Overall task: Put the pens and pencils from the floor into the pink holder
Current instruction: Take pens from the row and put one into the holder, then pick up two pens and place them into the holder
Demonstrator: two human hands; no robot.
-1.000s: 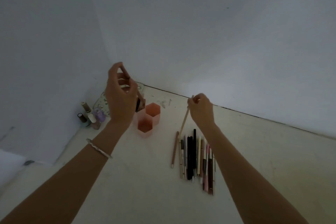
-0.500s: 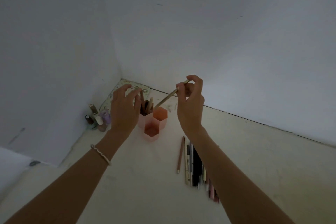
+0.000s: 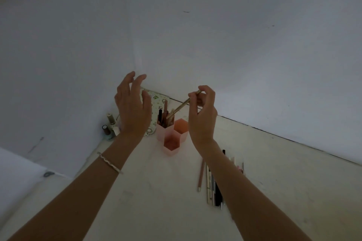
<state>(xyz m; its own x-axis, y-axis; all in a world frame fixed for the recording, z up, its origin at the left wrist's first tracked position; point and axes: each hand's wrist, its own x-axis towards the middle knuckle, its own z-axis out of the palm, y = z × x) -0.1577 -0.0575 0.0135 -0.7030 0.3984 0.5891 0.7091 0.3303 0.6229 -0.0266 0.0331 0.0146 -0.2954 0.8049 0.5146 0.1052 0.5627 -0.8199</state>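
Observation:
The pink holder (image 3: 171,147), made of three hexagonal cups, stands on the floor near the room's corner. Its back-left cup holds several pens. My right hand (image 3: 202,117) pinches the top end of a beige pencil (image 3: 180,108), whose lower tip reaches down into that back-left cup. My left hand (image 3: 133,109) hovers just left of the holder with fingers spread, holding nothing. A row of several pens and pencils (image 3: 212,184) lies on the floor to the right, partly hidden under my right forearm.
Small nail-polish bottles (image 3: 109,127) stand against the left wall. A patterned pouch (image 3: 157,100) lies in the corner behind the holder. Walls close off the left and back sides; pale floor stretches to the right and front.
My right hand has carried the beige pencil up and left from the floor row until its tip entered the holder. My left hand let go of its pen into the holder and opened.

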